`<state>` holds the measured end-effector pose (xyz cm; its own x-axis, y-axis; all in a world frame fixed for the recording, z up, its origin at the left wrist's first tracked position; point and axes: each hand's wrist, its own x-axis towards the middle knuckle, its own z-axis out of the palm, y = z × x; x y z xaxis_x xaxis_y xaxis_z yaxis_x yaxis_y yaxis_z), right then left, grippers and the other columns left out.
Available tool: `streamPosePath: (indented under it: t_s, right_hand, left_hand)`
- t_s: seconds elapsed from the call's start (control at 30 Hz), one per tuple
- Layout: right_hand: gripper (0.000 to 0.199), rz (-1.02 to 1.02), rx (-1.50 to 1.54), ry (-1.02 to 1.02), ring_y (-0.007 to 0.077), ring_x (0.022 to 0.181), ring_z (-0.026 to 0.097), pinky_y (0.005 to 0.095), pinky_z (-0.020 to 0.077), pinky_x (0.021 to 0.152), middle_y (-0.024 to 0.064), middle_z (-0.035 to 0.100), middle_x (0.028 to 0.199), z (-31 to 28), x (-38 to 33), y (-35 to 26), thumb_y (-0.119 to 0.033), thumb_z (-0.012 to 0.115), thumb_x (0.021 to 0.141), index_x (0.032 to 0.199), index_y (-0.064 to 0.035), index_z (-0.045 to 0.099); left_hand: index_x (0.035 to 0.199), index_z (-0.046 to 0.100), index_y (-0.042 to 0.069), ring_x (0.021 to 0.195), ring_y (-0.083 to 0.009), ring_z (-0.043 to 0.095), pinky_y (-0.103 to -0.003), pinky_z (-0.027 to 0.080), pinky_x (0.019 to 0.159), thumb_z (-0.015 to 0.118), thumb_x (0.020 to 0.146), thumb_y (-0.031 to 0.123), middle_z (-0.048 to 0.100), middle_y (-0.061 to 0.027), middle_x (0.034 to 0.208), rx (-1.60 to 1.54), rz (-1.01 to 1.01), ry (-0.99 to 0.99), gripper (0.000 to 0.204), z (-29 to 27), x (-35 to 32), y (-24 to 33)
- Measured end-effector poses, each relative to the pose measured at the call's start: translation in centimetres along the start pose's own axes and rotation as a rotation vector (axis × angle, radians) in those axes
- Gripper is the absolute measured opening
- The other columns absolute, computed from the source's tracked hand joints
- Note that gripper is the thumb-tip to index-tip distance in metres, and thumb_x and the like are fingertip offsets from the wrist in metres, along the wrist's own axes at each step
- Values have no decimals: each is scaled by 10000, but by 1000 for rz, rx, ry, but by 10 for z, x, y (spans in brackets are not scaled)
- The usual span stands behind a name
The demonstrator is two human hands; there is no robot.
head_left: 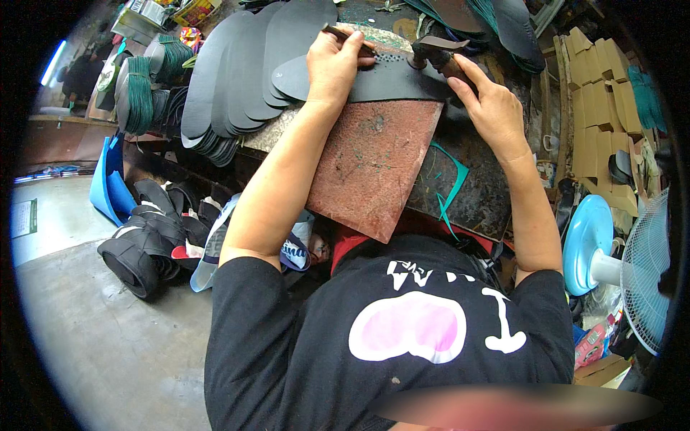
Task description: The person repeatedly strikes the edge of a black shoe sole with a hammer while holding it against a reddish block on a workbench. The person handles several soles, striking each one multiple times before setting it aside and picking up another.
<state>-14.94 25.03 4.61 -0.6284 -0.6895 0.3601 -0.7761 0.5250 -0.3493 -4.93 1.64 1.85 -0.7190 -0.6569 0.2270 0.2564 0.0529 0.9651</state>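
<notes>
My left hand (329, 72) is closed around a dark, rod-shaped punch (336, 32), just over a black sole piece (402, 86). Small holes dot the sole's far part, beside my fingers. In my right hand (497, 108) is a hammer (453, 69), gripped by its handle, with its head close to the far right part of the sole. The sole lies flat across the far edge of a reddish-brown board (374, 169). My left fingers hide the punch's tip, so its contact with the sole cannot be made out.
Stacks of black sole shapes (230, 72) fill the bench's left side. Green cord bundles (140, 93) stand farther left. A green strip (453, 183) lies on the dark bench (481, 179). A blue and white fan (593, 248) and yellowish boxes (600, 108) are at right.
</notes>
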Motion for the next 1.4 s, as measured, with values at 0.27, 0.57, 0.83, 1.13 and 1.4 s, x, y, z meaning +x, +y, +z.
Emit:
streamPosePath:
  t_s: [0.27,0.57,0.83,1.13,1.4]
  right_hand:
    - [398,-44,233,67,373,849,684,421,536,724,174,706,933,-30,10,-18,-461,584,934,1273,-256,614]
    - [411,-67,90,-15,254,963,709,344,530,755,178,703,1071,-42,6,-45,-292,636,947,1306,-98,587]
    - [399,6,35,294,320,824,673,373,515,680,97,695,926,-53,-71,53,-310,695,856,1249,-257,651]
    - [443,-156,-118,87,269,1070,576,385,487,906,54,604,1154,-65,-65,32,-206,759,731,1170,-197,695]
    - [268,-750,46,162,215,966,695,358,545,885,47,726,1035,-16,35,-13,-87,627,818,1054,-164,726]
  left_hand:
    - [953,613,-11,720,-113,679,-261,568,623,659,914,87,698,-68,795,155,33,16,115,2,-1,-5]
    - [923,612,48,747,-370,678,-400,532,665,710,872,184,677,-178,809,944,682,-78,176,16,-10,1]
    - [1013,551,-8,820,-178,677,-268,595,685,566,988,115,667,-119,906,-29,-11,42,127,5,0,-1]
    - [1000,535,-4,807,-163,680,-262,591,650,563,973,64,663,-109,902,-16,0,-4,78,12,-4,0]
    - [958,537,23,786,-177,666,-293,578,709,580,980,91,664,-110,857,-191,90,185,83,13,-12,35]
